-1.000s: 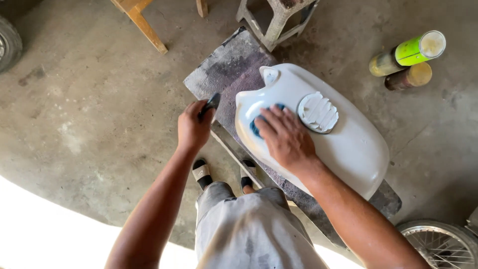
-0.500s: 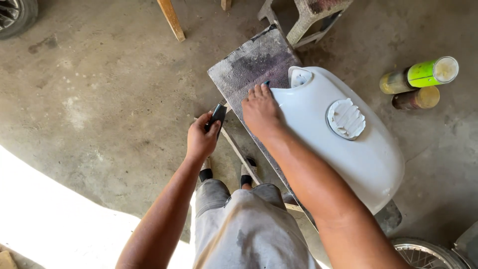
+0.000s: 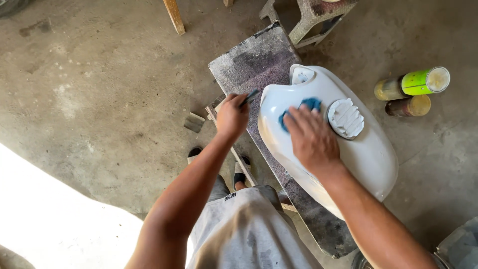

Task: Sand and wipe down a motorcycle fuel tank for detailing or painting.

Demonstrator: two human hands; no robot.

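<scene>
A white motorcycle fuel tank (image 3: pixel 368 154) lies on a grey stained board (image 3: pixel 254 60) on the concrete floor. My right hand (image 3: pixel 311 137) presses flat on the tank's top, over a blue pad (image 3: pixel 308 104) that shows past my fingertips. A round ribbed white cap (image 3: pixel 345 118) sits just right of that hand. My left hand (image 3: pixel 231 117) hovers at the tank's left edge, closed around a small dark flat tool (image 3: pixel 250 96) that sticks out toward the tank.
Two spray cans lie on the floor at the right, one with a green label (image 3: pixel 413 83) and one brown (image 3: pixel 408 106). A stool's legs (image 3: pixel 311 20) stand behind the board. A wooden leg (image 3: pixel 174 15) is at the top. A small block (image 3: pixel 193 122) lies left.
My right hand slid from the tank's front end back onto its top, next to the cap, with the blue pad under it. The view shifted right. My left hand still holds the tool.
</scene>
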